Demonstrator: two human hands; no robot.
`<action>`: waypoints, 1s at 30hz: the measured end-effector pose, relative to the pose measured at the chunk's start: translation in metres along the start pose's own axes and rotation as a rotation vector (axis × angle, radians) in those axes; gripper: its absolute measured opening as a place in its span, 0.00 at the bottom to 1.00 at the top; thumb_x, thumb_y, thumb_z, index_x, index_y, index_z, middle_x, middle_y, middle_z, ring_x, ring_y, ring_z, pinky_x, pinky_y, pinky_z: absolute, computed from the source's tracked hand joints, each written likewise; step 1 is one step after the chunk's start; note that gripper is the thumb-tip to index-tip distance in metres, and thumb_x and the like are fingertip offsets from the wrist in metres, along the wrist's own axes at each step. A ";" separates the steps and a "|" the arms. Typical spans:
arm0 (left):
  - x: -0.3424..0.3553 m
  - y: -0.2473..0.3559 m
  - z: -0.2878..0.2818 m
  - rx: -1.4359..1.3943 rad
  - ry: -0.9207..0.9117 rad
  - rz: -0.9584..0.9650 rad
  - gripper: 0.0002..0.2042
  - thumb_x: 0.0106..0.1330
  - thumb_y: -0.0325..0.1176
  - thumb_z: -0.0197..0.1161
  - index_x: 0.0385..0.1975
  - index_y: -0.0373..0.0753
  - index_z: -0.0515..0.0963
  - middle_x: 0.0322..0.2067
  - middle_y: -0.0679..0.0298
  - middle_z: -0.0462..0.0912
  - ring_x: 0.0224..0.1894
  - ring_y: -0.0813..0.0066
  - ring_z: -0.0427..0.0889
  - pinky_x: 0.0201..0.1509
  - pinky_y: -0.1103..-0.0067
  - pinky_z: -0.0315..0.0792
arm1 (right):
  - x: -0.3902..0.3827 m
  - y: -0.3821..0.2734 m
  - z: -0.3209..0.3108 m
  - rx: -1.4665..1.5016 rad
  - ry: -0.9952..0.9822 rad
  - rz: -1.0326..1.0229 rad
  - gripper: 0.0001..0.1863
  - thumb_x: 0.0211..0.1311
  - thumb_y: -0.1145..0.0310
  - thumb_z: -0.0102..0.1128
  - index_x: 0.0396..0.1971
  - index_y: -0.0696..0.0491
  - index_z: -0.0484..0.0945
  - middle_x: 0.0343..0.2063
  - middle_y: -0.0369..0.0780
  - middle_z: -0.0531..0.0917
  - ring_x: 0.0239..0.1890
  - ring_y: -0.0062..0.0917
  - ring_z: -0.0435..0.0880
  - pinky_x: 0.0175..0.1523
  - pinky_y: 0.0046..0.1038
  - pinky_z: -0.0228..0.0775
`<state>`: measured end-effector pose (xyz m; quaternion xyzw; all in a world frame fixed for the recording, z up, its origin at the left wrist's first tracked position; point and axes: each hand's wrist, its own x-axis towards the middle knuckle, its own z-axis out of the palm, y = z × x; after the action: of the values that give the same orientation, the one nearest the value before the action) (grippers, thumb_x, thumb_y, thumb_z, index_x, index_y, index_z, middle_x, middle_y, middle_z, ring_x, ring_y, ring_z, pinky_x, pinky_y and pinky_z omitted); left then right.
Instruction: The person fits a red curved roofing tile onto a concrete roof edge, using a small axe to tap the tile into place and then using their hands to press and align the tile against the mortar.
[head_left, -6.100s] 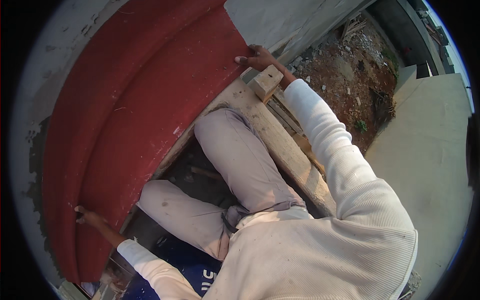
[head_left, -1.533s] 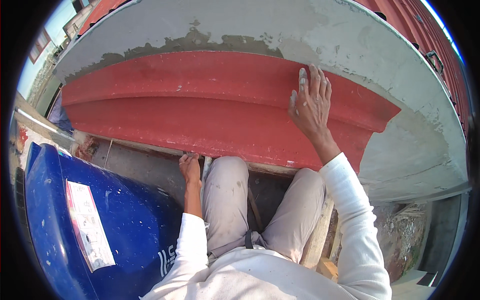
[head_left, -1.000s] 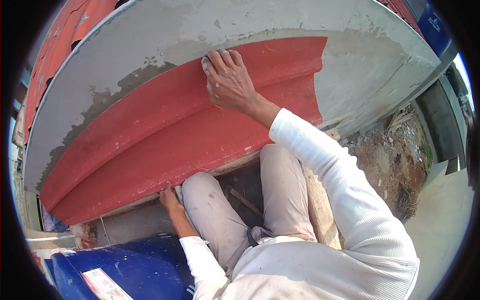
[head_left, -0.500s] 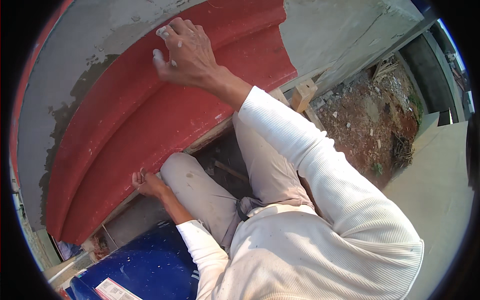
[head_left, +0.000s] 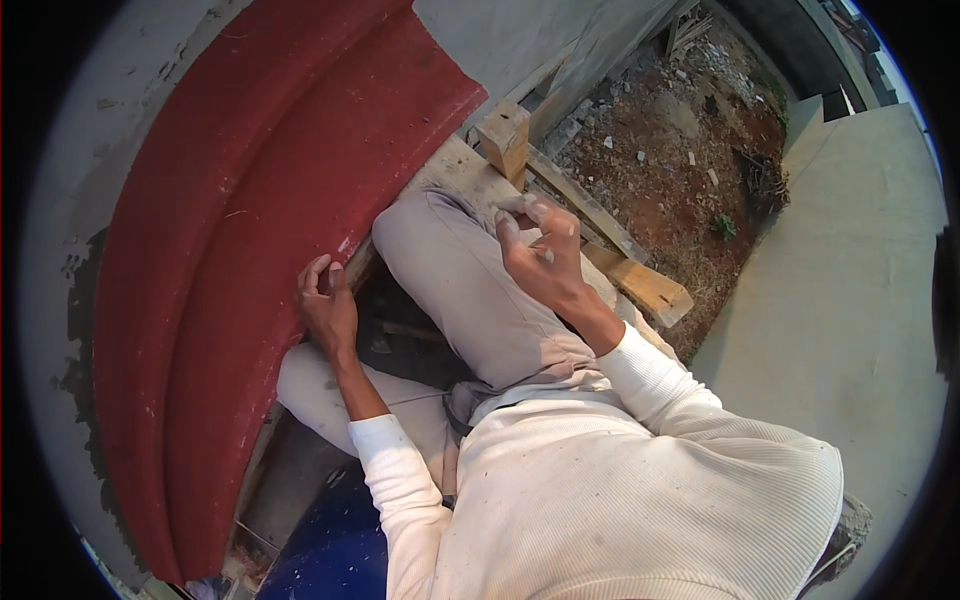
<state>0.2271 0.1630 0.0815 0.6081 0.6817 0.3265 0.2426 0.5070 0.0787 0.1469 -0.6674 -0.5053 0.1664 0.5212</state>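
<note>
My left hand (head_left: pixel 330 308) is at the near edge of a large red, curved, moulded panel (head_left: pixel 280 220), just above my left knee. Its fingers are curled in close to the thumb, and their inner side is hidden. Over my right thigh hangs my right hand (head_left: pixel 552 255), away from the panel. Its fingers are bent, with a gap between thumb and forefinger and nothing visible held there. Pale, whitish paste is smeared on the right fingers and thumb. The panel leans along a grey plastered wall (head_left: pixel 75 200), with a darker damp-looking strip beside its outer edge.
A wooden post (head_left: pixel 503 138) stands up past my right knee. Timber pieces (head_left: pixel 645 283) lie beside a drop to dirt ground (head_left: pixel 670 150) with rubble. A blue drum-like container (head_left: pixel 330 545) is at the lower left. A pale flat surface (head_left: pixel 830 300) spans the right.
My right hand has left the upper part of the red panel and come back over my thigh, its spread fingers now bent. My left hand has risen slightly along the panel edge. The view has turned rightward.
</note>
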 end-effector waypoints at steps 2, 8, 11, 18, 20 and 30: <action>0.001 -0.003 0.002 0.010 -0.022 0.007 0.12 0.69 0.32 0.62 0.48 0.35 0.84 0.55 0.56 0.82 0.59 0.56 0.79 0.65 0.65 0.72 | 0.009 -0.020 -0.056 -0.033 0.064 -0.034 0.04 0.61 0.80 0.64 0.35 0.62 0.84 0.27 0.42 0.85 0.26 0.23 0.85 0.33 0.22 0.75; -0.001 -0.016 0.000 -0.005 -0.023 -0.002 0.11 0.70 0.29 0.60 0.48 0.34 0.84 0.56 0.56 0.81 0.59 0.58 0.78 0.66 0.65 0.70 | 0.049 -0.011 -0.164 -0.142 0.024 0.132 0.08 0.68 0.71 0.63 0.38 0.61 0.85 0.28 0.39 0.85 0.31 0.20 0.85 0.38 0.24 0.75; -0.001 -0.015 0.001 -0.033 -0.007 -0.003 0.11 0.71 0.29 0.60 0.48 0.33 0.84 0.55 0.56 0.81 0.60 0.60 0.78 0.67 0.66 0.70 | 0.061 0.099 -0.179 -0.342 -0.339 0.441 0.22 0.68 0.53 0.65 0.45 0.60 0.86 0.33 0.43 0.87 0.36 0.27 0.85 0.44 0.31 0.78; 0.002 -0.010 0.016 -0.112 -0.036 -0.069 0.11 0.73 0.29 0.59 0.47 0.30 0.84 0.56 0.56 0.80 0.59 0.64 0.79 0.65 0.68 0.72 | -0.004 0.255 -0.133 -0.686 -0.529 0.228 0.37 0.61 0.52 0.67 0.62 0.64 0.72 0.50 0.56 0.82 0.50 0.50 0.83 0.55 0.46 0.76; 0.002 -0.009 0.015 -0.089 -0.028 -0.071 0.11 0.73 0.29 0.59 0.47 0.30 0.84 0.56 0.56 0.80 0.59 0.64 0.79 0.65 0.68 0.72 | -0.006 0.275 -0.124 -0.775 -0.603 0.261 0.36 0.60 0.60 0.65 0.64 0.65 0.68 0.51 0.57 0.79 0.53 0.53 0.81 0.56 0.46 0.76; 0.004 -0.006 0.014 0.020 0.005 -0.077 0.11 0.72 0.29 0.60 0.45 0.30 0.84 0.53 0.56 0.83 0.57 0.63 0.80 0.63 0.69 0.72 | -0.030 0.259 -0.187 -0.666 -0.748 0.328 0.34 0.56 0.67 0.63 0.62 0.67 0.67 0.47 0.58 0.81 0.51 0.51 0.82 0.54 0.47 0.76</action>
<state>0.2330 0.1686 0.0676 0.5830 0.7085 0.3117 0.2470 0.7636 -0.0311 -0.0105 -0.7622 -0.5712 0.3030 0.0318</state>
